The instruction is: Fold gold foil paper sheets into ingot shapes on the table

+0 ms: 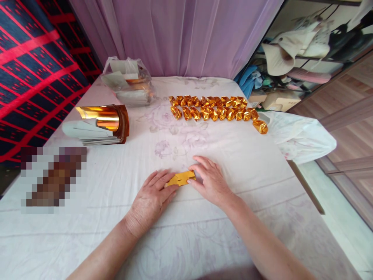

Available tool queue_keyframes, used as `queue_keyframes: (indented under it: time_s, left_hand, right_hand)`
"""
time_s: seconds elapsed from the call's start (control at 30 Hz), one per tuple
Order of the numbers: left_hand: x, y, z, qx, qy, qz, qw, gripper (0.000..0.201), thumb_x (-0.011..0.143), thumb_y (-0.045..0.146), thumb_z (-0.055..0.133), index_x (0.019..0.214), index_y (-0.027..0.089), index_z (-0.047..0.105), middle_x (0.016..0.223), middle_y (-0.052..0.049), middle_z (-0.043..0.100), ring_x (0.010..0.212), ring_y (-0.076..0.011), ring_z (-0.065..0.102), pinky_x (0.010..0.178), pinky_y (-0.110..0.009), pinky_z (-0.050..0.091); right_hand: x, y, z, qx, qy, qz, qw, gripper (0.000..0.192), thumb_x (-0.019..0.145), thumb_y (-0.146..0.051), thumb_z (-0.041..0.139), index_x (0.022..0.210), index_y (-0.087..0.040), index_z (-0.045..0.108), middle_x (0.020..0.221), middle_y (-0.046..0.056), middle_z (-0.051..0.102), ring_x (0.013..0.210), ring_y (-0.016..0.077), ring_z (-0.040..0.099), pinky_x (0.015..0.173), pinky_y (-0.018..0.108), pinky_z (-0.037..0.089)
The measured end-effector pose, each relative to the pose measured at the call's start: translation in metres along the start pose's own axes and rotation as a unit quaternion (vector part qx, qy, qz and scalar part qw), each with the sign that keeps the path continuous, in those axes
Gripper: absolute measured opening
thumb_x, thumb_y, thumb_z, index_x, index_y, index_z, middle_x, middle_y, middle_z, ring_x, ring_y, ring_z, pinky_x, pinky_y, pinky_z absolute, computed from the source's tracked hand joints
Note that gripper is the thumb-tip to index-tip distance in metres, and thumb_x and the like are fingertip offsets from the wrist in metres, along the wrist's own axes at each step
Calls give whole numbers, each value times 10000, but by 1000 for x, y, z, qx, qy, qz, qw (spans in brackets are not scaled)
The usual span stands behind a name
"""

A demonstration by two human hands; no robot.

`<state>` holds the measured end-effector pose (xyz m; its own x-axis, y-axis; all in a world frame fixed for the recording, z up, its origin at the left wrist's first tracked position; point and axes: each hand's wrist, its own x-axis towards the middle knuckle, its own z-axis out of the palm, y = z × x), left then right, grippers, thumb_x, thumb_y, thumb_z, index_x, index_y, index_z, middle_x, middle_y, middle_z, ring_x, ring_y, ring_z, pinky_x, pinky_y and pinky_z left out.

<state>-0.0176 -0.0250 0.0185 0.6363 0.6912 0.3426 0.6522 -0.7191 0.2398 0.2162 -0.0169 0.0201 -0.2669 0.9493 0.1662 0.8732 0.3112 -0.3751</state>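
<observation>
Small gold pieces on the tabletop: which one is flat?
The yellow-gold strip between the left hand and right hand; those in the two rows beyond are shiny, bulky and faceted.

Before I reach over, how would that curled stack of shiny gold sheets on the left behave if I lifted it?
The curled stack probably flexes rather than staying rigid, since its sheets bow over. Its glossy gold faces may be slippery, so layers could slide apart. The thin edges hint that each sheet is light, though the whole stack's weight doesn't show.

Gold strip (pixel 183 177) partly hidden, patch (pixel 55 181) pixelated
</observation>
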Motion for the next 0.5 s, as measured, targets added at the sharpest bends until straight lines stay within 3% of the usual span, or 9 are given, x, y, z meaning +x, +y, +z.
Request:
queue_keyframes:
  time_s: [0.17, 0.27, 0.5]
  left_hand:
    - [-2, 0, -3, -20, 20, -100, 995, 188, 966, 270, 528, 944, 242, 713, 1207, -65, 706, 1150, -276, 633, 1001, -559, 477]
    - [-1, 1, -2, -25, 38, -142, 989, 142, 945, 271, 557, 973, 225, 688, 1100, -64, 737, 1081, -272, 652, 987, -537, 474]
    - [0, 0, 1, -30, 64, -147, 987, 216, 936, 283, 561, 1114, 206, 657, 1034, -75, 714, 969, -255, 628, 916, -459, 503]
  right_hand:
    - [-3, -2, 0, 10, 11, -4, 1000, 132, 839, -250, 658, 965, -219, 635, 1329, 125, 595, 1259, 290, 522, 982, 475, 425]
    - [-8, -3, 3, 26, 41, -17, 999, 105, 847, -228, 638, 947, -215, 610, 1289, 124, 617, 1238, 278, 532, 988, 458, 418]
    - [-14, -5, 5, 50, 75, -34, 995, 83, 855, -204, 633, 926, -228, 599, 955, 46, 696, 907, 227, 618, 815, 376, 451]
